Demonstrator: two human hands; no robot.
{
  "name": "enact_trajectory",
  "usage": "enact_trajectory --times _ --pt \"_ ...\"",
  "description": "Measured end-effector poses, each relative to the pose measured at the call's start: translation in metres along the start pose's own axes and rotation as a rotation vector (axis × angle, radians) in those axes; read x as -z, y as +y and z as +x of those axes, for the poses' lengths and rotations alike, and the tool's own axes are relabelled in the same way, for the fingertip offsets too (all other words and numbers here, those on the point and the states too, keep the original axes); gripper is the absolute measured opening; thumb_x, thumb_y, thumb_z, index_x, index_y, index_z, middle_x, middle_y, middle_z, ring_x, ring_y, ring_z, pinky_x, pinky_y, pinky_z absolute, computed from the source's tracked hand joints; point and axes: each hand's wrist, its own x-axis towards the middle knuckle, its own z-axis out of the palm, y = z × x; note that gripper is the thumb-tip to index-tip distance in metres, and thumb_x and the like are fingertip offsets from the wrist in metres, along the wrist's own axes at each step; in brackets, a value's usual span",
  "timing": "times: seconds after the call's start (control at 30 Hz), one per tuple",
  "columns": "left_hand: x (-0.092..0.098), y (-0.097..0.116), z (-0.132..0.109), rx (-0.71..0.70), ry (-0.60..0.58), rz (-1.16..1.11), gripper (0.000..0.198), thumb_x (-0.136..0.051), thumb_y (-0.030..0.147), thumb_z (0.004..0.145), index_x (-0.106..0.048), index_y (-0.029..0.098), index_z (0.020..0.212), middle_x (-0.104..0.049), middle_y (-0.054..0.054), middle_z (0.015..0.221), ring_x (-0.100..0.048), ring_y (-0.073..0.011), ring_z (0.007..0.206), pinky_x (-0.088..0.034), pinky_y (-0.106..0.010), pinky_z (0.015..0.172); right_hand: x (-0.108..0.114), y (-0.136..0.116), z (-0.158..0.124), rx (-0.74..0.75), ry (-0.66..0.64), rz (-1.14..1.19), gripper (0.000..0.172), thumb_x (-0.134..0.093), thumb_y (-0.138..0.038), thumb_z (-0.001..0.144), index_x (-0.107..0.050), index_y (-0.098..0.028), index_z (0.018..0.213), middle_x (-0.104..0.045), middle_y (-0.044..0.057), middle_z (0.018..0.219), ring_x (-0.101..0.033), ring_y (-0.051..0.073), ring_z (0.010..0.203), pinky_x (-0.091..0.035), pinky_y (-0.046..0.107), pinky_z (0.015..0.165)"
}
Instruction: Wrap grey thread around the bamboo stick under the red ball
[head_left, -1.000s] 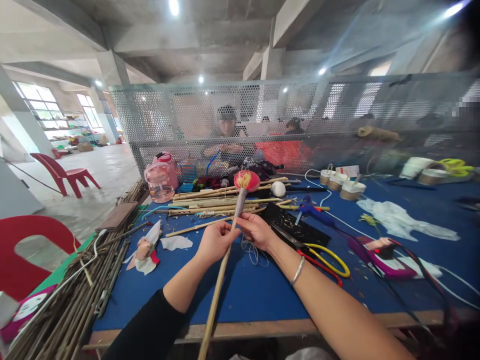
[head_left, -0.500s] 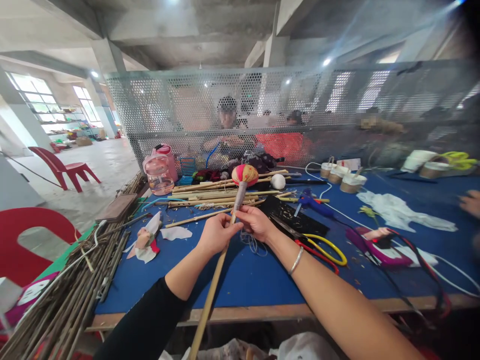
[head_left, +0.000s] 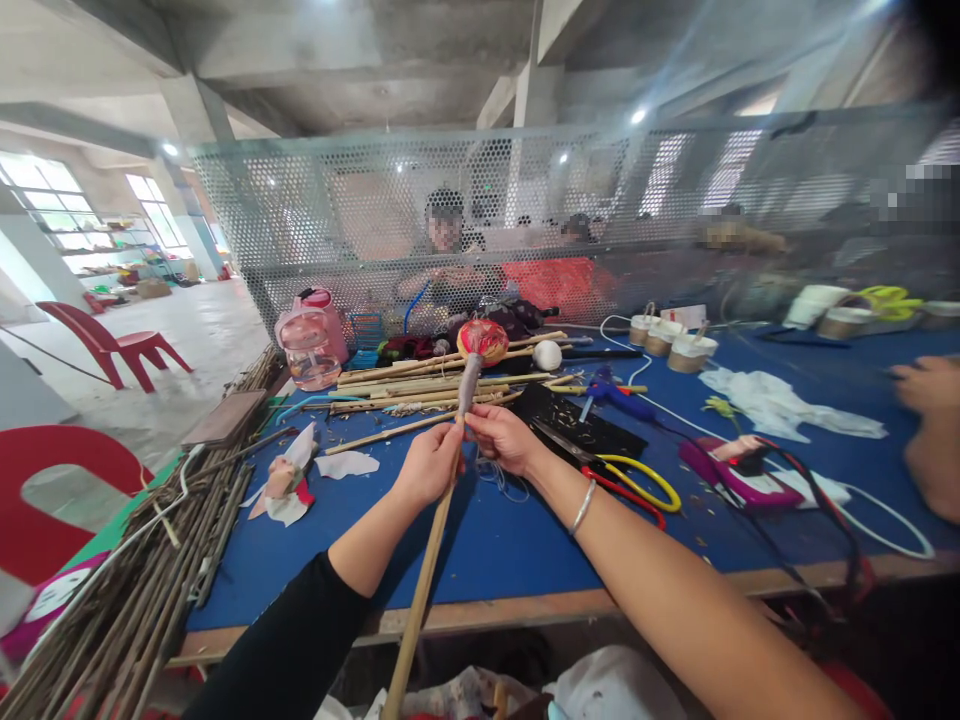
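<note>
Between both hands a long bamboo stick (head_left: 426, 575) slants up from my lap, topped by a red and yellow cloth-covered ball (head_left: 484, 342). Grey wrapping (head_left: 469, 383) covers the stick just under the ball. My left hand (head_left: 429, 462) is closed round the stick below this wrapping. My right hand (head_left: 501, 437) pinches at the wrapping's lower end with thumb and fingers. Some thin grey string (head_left: 504, 483) lies loosely on the blue table beneath the right hand. Scissors (head_left: 637, 480) with red and yellow handles lie by the right wrist.
Bamboo sticks (head_left: 405, 388) lie behind the ball, beside a white ball (head_left: 547, 355). Thin brown twigs (head_left: 150, 545) line the left edge. A blue glue gun (head_left: 619, 397), cloth scraps (head_left: 289, 480) and small cups (head_left: 690, 352) are around. Another person's hand (head_left: 930, 385) is at right.
The cloth-covered ball has turned about the stick's axis and shows more red now. My hands stay near the wrapping. The other person's hand reaches further into view at right.
</note>
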Motion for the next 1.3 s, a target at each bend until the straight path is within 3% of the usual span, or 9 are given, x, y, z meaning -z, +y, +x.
enact_trajectory --times 0.13,0.4,0.53,0.67,0.8,1.0,1.17,1.23,1.3 --pt "0.002 -0.005 0.003 -0.062 0.202 0.180 0.040 -0.064 0.053 0.066 -0.051 0.016 0.061 -0.048 0.005 0.045 -0.041 -0.0060 0.040 -0.028 -0.019 0.042 0.001 0.003 0.003 0.012 0.061 -0.032 0.030 -0.071 -0.036 0.066 -0.055 -0.015 0.077 -0.027 -0.012 0.041 -0.013 0.002 0.033 -0.004 0.019 0.033" --pt "0.000 -0.001 0.002 0.004 -0.065 -0.192 0.040 -0.054 0.056 0.074 -0.051 0.016 0.070 -0.052 0.004 0.048 -0.048 -0.0080 0.037 -0.034 -0.019 0.039 0.005 0.000 0.001 -0.020 -0.087 0.090 0.029 -0.069 -0.038 0.069 -0.052 -0.016 0.078 -0.024 -0.013 0.042 -0.010 0.002 0.035 -0.005 0.017 0.035" --pt "-0.001 -0.001 0.001 0.085 -0.197 -0.263 0.046 -0.049 0.059 0.075 -0.056 0.014 0.082 -0.054 0.002 0.053 -0.050 -0.0088 0.039 -0.036 -0.020 0.039 0.002 -0.001 -0.001 -0.005 -0.016 0.055 0.033 -0.071 -0.039 0.066 -0.055 -0.015 0.082 -0.027 -0.012 0.039 -0.017 0.003 0.034 -0.005 0.017 0.035" --pt "-0.003 -0.004 0.001 0.055 -0.064 -0.143 0.043 -0.052 0.058 0.074 -0.054 0.015 0.079 -0.054 0.003 0.053 -0.050 -0.0089 0.040 -0.036 -0.020 0.041 -0.002 0.003 0.001 0.028 0.057 -0.041 0.033 -0.071 -0.040 0.064 -0.053 -0.014 0.074 -0.041 -0.008 0.043 -0.021 0.002 0.033 -0.007 0.019 0.033" --pt "-0.002 -0.004 0.001 -0.004 0.122 0.073 0.039 -0.066 0.052 0.066 -0.053 0.015 0.068 -0.051 0.004 0.046 -0.042 -0.0061 0.037 -0.029 -0.018 0.038 -0.002 0.007 0.003 0.049 0.089 -0.092 0.032 -0.070 -0.041 0.066 -0.052 -0.015 0.069 -0.037 -0.009 0.042 -0.020 0.002 0.032 -0.008 0.020 0.032" --pt "-0.003 0.000 0.002 0.044 -0.012 -0.138 0.040 -0.055 0.056 0.073 -0.051 0.016 0.069 -0.053 0.003 0.047 -0.044 -0.0065 0.036 -0.032 -0.018 0.038 0.002 0.000 0.000 -0.012 -0.011 0.008 0.035 -0.071 -0.039 0.067 -0.057 -0.014 0.088 -0.032 -0.011 0.043 -0.015 0.002 0.034 -0.005 0.019 0.034" --pt "-0.001 -0.002 0.003 0.093 -0.221 -0.256 0.044 -0.049 0.058 0.076 -0.055 0.015 0.082 -0.058 0.000 0.057 -0.049 -0.0085 0.040 -0.037 -0.020 0.041 0.001 -0.003 -0.002 -0.040 -0.061 0.030 0.035 -0.071 -0.041 0.065 -0.055 -0.015 0.082 -0.047 -0.006 0.047 -0.018 0.001 0.033 -0.004 0.018 0.035" --pt "0.002 -0.004 0.003 0.091 -0.217 -0.143 0.048 -0.044 0.060 0.078 -0.056 0.014 0.083 -0.059 -0.001 0.057 -0.051 -0.0096 0.041 -0.036 -0.021 0.041 0.001 0.000 -0.001 -0.013 -0.036 -0.025 0.032 -0.069 -0.042 0.068 -0.054 -0.014 0.076 -0.047 -0.005 0.046 -0.021 0.002 0.032 -0.005 0.019 0.034" --pt "0.005 -0.005 0.003 0.022 -0.113 0.024 0.048 -0.048 0.060 0.076 -0.057 0.014 0.077 -0.056 0.000 0.056 -0.048 -0.0083 0.042 -0.034 -0.020 0.042 0.002 0.004 0.001 0.012 0.005 -0.073 0.031 -0.069 -0.041 0.069 -0.053 -0.014 0.070 -0.043 -0.007 0.044 -0.021 0.002 0.032 -0.006 0.020 0.033"
